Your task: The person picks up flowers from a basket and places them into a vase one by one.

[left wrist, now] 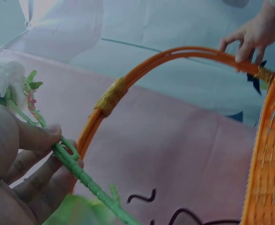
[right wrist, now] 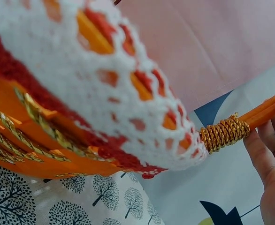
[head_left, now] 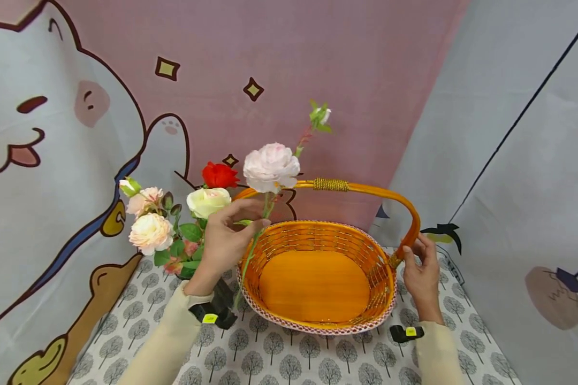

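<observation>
Between thumb and fingers my left hand (head_left: 228, 235) pinches the green stem (left wrist: 88, 180) of an artificial pale pink rose (head_left: 272, 167). A side sprig with a small white bud (head_left: 321, 115) rises above the bloom. The stem slants down past the left rim of an orange woven basket (head_left: 313, 286), whose inside shows a bare floor. My right hand (head_left: 421, 267) grips the lower right end of the basket's arched handle (head_left: 407, 214), just above its gold cord binding (right wrist: 224, 133). White and red lace trim (right wrist: 123, 89) runs along the basket's rim.
Left of the basket, partly behind my left hand, stands a bunch of artificial flowers: a red rose (head_left: 220, 175), a cream rose (head_left: 209, 202) and peach blooms (head_left: 151, 233). A tree-print cloth (head_left: 274, 353) covers the table. Cartoon-printed curtains (head_left: 356, 80) hang behind and at both sides.
</observation>
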